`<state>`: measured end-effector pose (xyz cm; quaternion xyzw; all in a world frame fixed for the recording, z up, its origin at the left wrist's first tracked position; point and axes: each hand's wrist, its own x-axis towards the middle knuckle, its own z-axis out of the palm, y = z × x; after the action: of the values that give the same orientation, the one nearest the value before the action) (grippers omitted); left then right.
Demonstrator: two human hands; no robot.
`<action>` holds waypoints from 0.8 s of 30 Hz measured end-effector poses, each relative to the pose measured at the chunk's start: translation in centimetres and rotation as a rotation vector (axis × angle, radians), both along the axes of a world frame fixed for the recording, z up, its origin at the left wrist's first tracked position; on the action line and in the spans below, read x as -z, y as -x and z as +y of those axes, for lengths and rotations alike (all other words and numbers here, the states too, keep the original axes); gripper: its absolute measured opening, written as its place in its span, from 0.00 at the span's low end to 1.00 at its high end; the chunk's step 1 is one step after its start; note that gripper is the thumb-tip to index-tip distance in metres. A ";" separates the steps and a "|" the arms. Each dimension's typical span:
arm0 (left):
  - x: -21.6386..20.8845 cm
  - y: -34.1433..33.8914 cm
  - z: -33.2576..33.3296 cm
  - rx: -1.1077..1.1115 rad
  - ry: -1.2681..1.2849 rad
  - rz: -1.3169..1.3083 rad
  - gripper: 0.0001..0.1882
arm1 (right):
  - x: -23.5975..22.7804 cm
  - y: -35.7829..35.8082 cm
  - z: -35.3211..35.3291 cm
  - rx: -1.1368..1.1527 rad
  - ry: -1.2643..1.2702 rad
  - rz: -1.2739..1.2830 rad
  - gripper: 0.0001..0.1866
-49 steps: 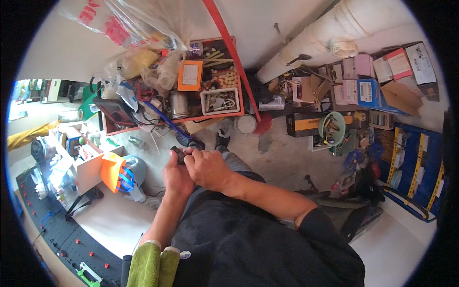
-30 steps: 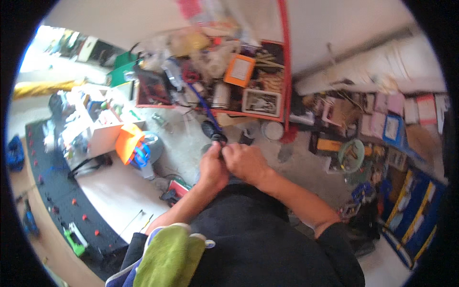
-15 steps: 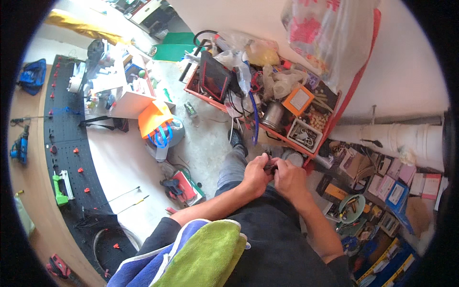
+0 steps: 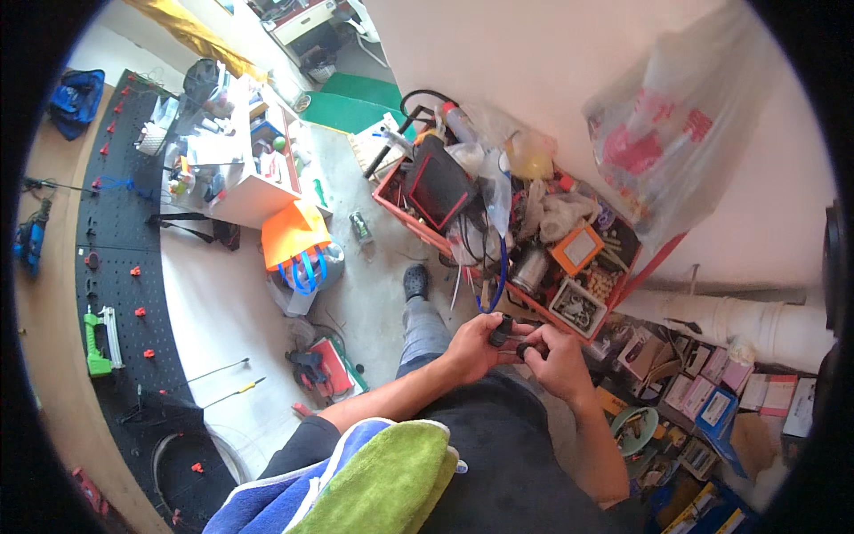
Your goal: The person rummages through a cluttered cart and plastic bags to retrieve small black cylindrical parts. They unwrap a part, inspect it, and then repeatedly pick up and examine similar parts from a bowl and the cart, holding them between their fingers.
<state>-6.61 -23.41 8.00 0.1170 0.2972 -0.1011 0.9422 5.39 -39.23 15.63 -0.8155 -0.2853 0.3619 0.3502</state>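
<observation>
In front of my body, my left hand (image 4: 473,349) is closed round a short black cylindrical piece (image 4: 501,330), which stands up past the fingertips. Close by on the right, my right hand (image 4: 559,363) pinches a smaller, dark round piece (image 4: 531,351). The two hands are almost touching. A narrow pale strip shows between them, but whether it joins the two pieces I cannot tell. The fingers hide much of both pieces.
Ahead, a red crate (image 4: 433,233) is heaped with cables, bags and a steel cup. A plastic bag (image 4: 658,142) hangs at right. Boxes and a green bowl (image 4: 634,431) lie lower right. An orange bag (image 4: 294,233) and black pegboard (image 4: 120,267) are left. A green-blue towel (image 4: 374,481) drapes over me.
My hands have drawn slightly apart and turned, so the black pieces in them now show more clearly. The view has shifted, and the foot ahead appears further left.
</observation>
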 end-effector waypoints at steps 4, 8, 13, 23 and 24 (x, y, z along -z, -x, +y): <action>1.6 0.3 6.7 0.084 -0.132 -0.114 0.19 | -0.2 1.0 5.0 0.134 -0.084 0.053 0.07; 1.8 0.0 13.9 0.200 -0.206 -0.103 0.25 | 0.4 1.9 12.4 0.179 -0.084 0.030 0.08; 1.4 -1.2 24.4 0.459 -0.406 -0.164 0.29 | 0.2 3.0 22.0 0.251 -0.055 -0.148 0.07; 1.3 -2.9 33.9 0.718 -0.202 -0.415 0.17 | -1.0 4.5 31.4 0.406 -0.017 -0.238 0.07; 1.5 -3.0 34.3 0.717 -0.184 -0.417 0.16 | -1.0 4.6 32.0 0.406 -0.020 -0.239 0.07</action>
<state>-3.66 10.94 6.47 0.3147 0.0483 -0.3697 0.8729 0.79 -7.24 16.64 -0.8896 -0.1583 0.1822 0.3878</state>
